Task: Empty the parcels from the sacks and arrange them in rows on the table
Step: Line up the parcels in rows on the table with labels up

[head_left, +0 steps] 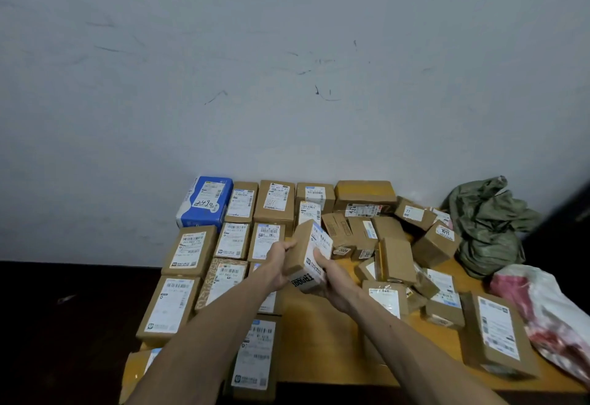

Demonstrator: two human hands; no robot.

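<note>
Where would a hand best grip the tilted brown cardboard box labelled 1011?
Probably from above, across its two side faces: the brown cardboard box labelled 1011 lies tilted at the edge of the parcel pile, top clear, crumpled green sack beside it.

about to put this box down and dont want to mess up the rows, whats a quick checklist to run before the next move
1. Hold on the box: left grip and right grip both hold it, off the table: ok
2. Box level for setting down: it is tilted: not ok
3. Bare table beside the rows to take it: ok
4. Rows on the left lie flat, labels up: ok
5. Loose pile on the right sorted: not ok
6. Green sack emptied: crumpled, inside hidden: cannot tell
</note>
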